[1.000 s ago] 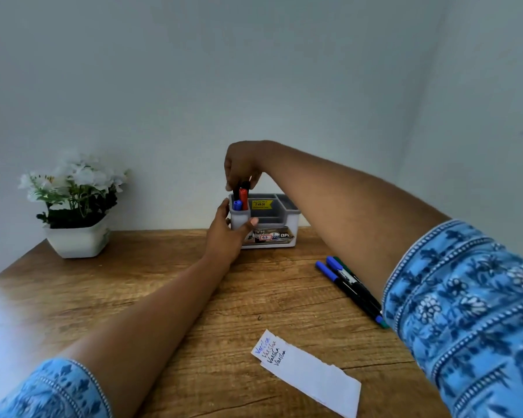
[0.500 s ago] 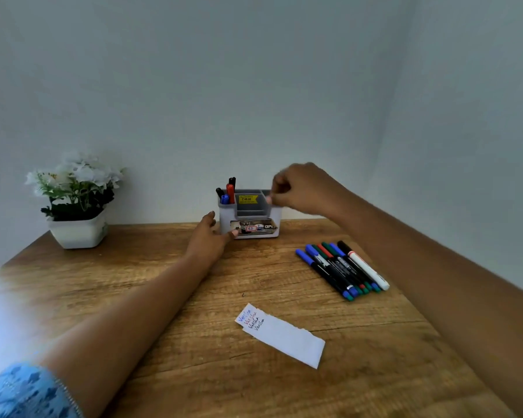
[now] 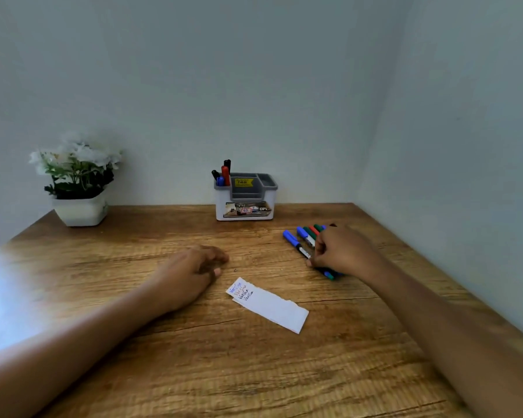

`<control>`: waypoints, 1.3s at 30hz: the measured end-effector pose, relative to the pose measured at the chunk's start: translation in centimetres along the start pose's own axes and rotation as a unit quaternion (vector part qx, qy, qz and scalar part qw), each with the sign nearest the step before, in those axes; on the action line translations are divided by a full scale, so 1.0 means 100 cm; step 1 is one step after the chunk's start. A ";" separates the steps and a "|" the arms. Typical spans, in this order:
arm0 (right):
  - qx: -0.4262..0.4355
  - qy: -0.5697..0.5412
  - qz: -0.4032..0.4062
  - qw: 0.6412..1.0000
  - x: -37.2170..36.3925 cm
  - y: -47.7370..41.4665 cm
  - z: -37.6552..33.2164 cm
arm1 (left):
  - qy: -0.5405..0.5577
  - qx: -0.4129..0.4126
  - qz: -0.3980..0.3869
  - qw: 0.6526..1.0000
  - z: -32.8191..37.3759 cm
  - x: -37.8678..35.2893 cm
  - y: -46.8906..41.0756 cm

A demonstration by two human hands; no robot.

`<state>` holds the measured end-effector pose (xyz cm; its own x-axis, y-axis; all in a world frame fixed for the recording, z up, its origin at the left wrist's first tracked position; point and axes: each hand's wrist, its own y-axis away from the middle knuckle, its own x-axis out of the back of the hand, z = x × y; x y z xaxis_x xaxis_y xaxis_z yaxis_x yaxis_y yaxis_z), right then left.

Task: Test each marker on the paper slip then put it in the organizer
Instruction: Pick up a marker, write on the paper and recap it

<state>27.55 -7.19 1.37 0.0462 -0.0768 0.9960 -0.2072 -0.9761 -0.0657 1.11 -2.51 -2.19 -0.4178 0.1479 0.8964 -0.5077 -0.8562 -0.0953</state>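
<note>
A white and grey organizer (image 3: 244,215) stands at the back of the wooden table, with several markers (image 3: 224,175) upright in its left compartment. A row of loose markers (image 3: 309,232) lies to the right. My right hand (image 3: 343,251) covers the near part of that row, its thumb and curled fingers pinching the barrel of the leftmost blue-capped marker (image 3: 291,238). A white paper slip (image 3: 274,307) with handwritten lines at its left end lies in the middle. My left hand (image 3: 191,273) rests on the table just left of the slip, fingers loosely curled, holding nothing.
A white pot of white flowers (image 3: 78,188) stands at the back left of the table (image 3: 133,297). Walls close in behind and on the right. The organizer's middle and right compartments hold nothing visible.
My right hand left the organizer and came down onto the loose markers. My left hand let go of the organizer and drew back to rest beside the slip.
</note>
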 end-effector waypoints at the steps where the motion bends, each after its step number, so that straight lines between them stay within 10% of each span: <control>1: 0.005 -0.001 -0.006 1.000 -0.001 0.001 -0.002 | -0.005 -0.001 -0.001 1.000 0.001 0.000 0.000; 14: 0.185 -0.253 0.098 0.945 0.003 0.030 -0.025 | 0.042 -0.108 0.103 0.988 0.009 0.004 0.001; 21: 0.151 -0.682 0.006 0.715 0.012 0.041 -0.035 | 0.211 -0.102 0.147 0.961 0.029 0.009 0.012; 39: 0.086 -0.704 0.043 0.703 0.000 0.044 -0.064 | 0.314 -0.055 0.049 0.947 0.049 0.022 0.016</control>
<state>20.43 -10.21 1.49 0.9883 -0.1434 -0.0527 -0.1521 -0.9565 -0.2488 3.11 -5.99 1.76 -0.8142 0.3657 0.4509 -0.5051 -0.8291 -0.2398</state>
